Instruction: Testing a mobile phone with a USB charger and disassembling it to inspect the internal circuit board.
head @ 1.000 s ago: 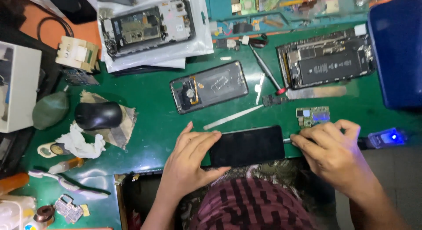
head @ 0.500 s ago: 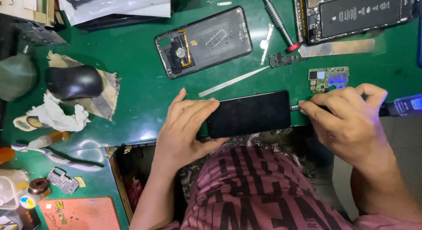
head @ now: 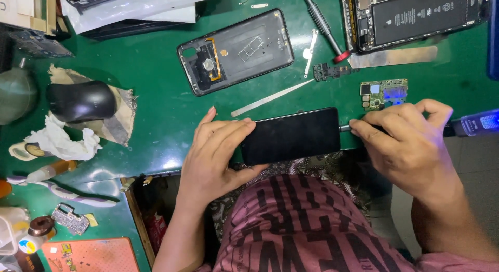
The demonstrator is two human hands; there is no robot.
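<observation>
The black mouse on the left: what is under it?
The mouse sits on a frayed tan cloth lying on the green mat. The cloth shows above, right of and below the mouse; the part directly under it is covered.

Even overhead light falls on the green worktop (head: 156,105), bright enough that shadows stay short and soft, with a pale sheen just below and left of the left grip. Right of the right grip a small device (head: 481,121) glows blue-violet. Focus is sharp, slightly softer towards the corners.
</observation>
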